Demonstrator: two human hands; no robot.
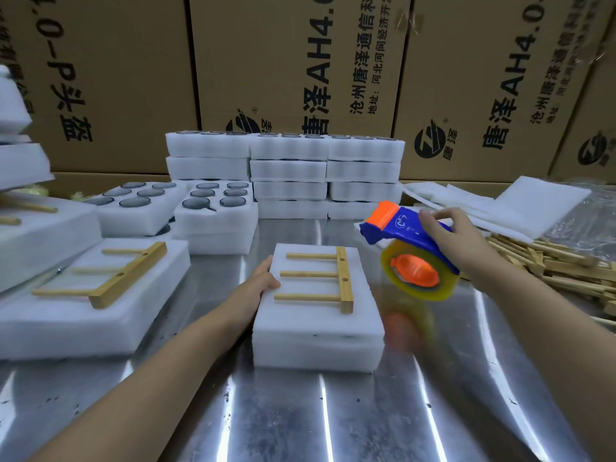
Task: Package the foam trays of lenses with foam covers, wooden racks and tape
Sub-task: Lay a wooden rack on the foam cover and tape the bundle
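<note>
In the middle of the steel desk (300, 421) lies a covered foam tray (316, 328) with a wooden rack (343, 278) flat on top. The left hand (263, 281) rests against the tray's left side, its grip released, fingers laid along the foam. The right hand (450, 235) has its grip clenched on a blue tape dispenser (410, 248), held in the air just right of the tray. Stacked trays (290, 171) line the far edge; loose racks (550, 265) are heaped at the right edge
</note>
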